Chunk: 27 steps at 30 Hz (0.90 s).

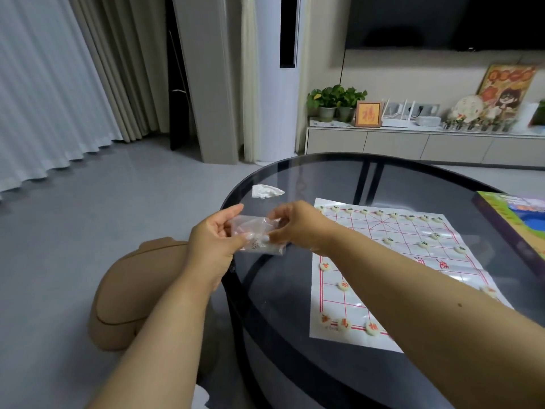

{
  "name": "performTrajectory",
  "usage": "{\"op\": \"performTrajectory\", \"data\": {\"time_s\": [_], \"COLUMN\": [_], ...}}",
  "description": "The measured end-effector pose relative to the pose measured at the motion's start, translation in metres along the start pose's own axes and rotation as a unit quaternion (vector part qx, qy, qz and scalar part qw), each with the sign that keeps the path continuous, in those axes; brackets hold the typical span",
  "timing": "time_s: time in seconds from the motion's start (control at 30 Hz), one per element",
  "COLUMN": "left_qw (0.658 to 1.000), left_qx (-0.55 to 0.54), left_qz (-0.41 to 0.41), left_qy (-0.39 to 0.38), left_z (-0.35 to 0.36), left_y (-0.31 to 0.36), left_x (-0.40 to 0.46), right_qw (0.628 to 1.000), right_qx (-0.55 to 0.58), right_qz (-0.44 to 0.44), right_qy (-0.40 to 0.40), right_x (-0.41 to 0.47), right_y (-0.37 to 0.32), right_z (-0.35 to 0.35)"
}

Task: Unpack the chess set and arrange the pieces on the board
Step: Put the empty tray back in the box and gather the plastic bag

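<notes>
A clear plastic bag [256, 231] with a few pale pieces inside hangs over the left edge of the round glass table [295, 335]. My left hand [213, 240] pinches the bag's left side and my right hand [298, 224] pinches its right side. To the right lies the white paper chess board [359, 278] with red lines. Several round cream pieces with dark marks [388, 240] stand along its far rows. Several pieces with red marks [343, 285] stand on its near side; my right forearm hides part of the board.
A crumpled white wrapper [267, 191] lies on the glass beyond the bag. A colourful game box [519, 228] sits at the table's right edge. A brown cushion seat [138, 293] stands on the floor left of the table. A TV cabinet [413, 144] lines the far wall.
</notes>
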<state>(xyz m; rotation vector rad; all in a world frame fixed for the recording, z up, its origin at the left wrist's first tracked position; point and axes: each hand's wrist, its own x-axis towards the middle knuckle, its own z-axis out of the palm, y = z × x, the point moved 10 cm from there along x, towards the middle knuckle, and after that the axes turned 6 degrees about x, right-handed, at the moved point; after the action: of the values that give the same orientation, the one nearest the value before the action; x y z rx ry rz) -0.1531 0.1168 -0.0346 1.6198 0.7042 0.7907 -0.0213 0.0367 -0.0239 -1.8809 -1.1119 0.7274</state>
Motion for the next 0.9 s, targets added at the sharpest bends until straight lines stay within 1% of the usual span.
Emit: {"op": "performTrajectory", "data": {"time_s": [0.13, 0.2, 0.27, 0.3, 0.33, 0.37, 0.43, 0.53, 0.63, 0.7, 0.8, 0.87, 0.9], "left_qw": [0.992, 0.992, 0.992, 0.993, 0.995, 0.996, 0.995, 0.994, 0.993, 0.993, 0.991, 0.99, 0.989], "left_qx": [0.119, 0.125, 0.126, 0.116, 0.096, 0.081, 0.082, 0.092, 0.092, 0.083, 0.072, 0.056, 0.044], "left_qz": [0.006, -0.005, -0.013, -0.015, -0.023, -0.032, -0.039, -0.035, -0.042, -0.059, -0.095, -0.114, -0.119], "left_qy": [-0.032, -0.033, -0.021, -0.01, 0.003, 0.015, 0.03, 0.046, 0.057, 0.055, 0.054, 0.064, 0.073], "left_z": [0.003, 0.005, 0.005, 0.004, 0.003, 0.001, -0.002, -0.007, -0.01, -0.011, -0.015, -0.02, -0.024], "left_y": [-0.007, -0.015, -0.022, -0.024, -0.027, -0.031, -0.037, -0.044, -0.049, -0.055, -0.066, -0.073, -0.075], "left_x": [0.015, 0.022, 0.029, 0.032, 0.036, 0.039, 0.045, 0.053, 0.057, 0.059, 0.063, 0.065, 0.065], "right_qw": [0.999, 0.994, 0.982, 0.977, 0.979, 0.985, 0.995, 0.991, 0.976, 0.961, 0.943, 0.938, 0.94], "right_qx": [0.043, 0.099, 0.181, 0.209, 0.205, 0.169, 0.049, -0.092, -0.207, -0.276, -0.327, -0.342, -0.339], "right_qz": [0.005, 0.013, 0.017, 0.016, 0.016, 0.02, 0.027, -0.005, -0.017, 0.007, 0.048, 0.057, 0.037], "right_qy": [-0.018, -0.036, -0.044, -0.028, 0.002, 0.038, 0.081, 0.096, 0.069, 0.022, -0.031, -0.017, 0.006], "right_x": [0.017, 0.027, 0.041, 0.052, 0.064, 0.077, 0.099, 0.128, 0.154, 0.167, 0.174, 0.171, 0.17], "right_y": [0.009, 0.015, 0.018, 0.022, 0.027, 0.033, 0.041, 0.038, 0.039, 0.049, 0.067, 0.068, 0.063], "right_z": [-0.003, -0.003, -0.005, -0.011, -0.019, -0.029, -0.041, -0.039, -0.026, -0.011, 0.005, 0.005, 0.005]}}
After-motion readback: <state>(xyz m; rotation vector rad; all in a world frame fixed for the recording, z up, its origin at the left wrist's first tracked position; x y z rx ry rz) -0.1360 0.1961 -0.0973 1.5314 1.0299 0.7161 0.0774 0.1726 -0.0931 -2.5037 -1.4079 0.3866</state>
